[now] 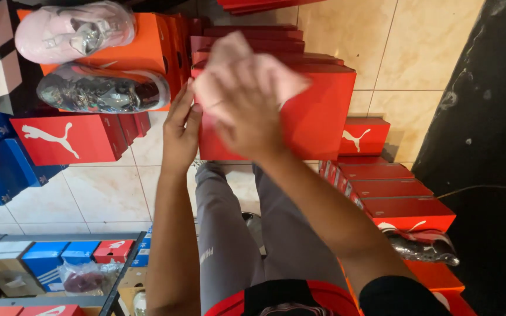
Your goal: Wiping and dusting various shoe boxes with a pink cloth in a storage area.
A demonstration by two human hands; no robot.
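A red shoe box (317, 108) lies on top of a stack straight ahead of me. My left hand (181, 130) rests flat against its left side, fingers together. My right hand (247, 108) is over the box lid, holding a crumpled pale pink sheet of paper (238, 70) that covers part of the lid. My grey trousers (229, 234) show below, standing on the tiled floor.
Orange boxes at top left carry a pink shoe (74, 32) and a grey patterned shoe (103, 89). More red boxes (68, 139) stand left and in a stepped stack (393, 193) right, with a dark shoe (423, 244). A shelf (60, 257) of blue and red boxes is at lower left.
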